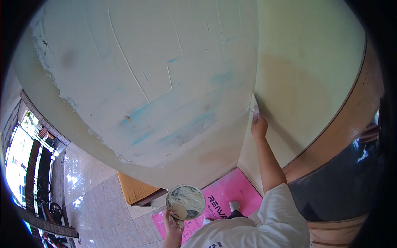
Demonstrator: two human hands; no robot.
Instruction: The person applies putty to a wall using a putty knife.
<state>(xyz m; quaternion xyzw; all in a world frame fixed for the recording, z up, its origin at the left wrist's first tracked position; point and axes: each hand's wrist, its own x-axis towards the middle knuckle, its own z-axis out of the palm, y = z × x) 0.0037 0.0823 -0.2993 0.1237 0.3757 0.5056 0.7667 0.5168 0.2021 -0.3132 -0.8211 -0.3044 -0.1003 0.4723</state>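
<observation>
Head view: gripping a pale-smeared scraper (255, 108) in the closed right hand (259, 125), with blade at the corner between a blue-streaked wall (144, 53) and a yellowish wall (318, 87). Holding a round, paste-smeared pan (204, 199) in the left hand (171, 224), curled at its lower-left edge, with a pink sheet (244, 188) below on the tiled floor (97, 202).

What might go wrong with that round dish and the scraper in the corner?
The left hand holds the round dish above the pink sheet, so pale paste might drip down. The scraper in the right hand is at the wall corner and might nick the yellowish wall. The sheet under the feet might slip on the tiles.
</observation>
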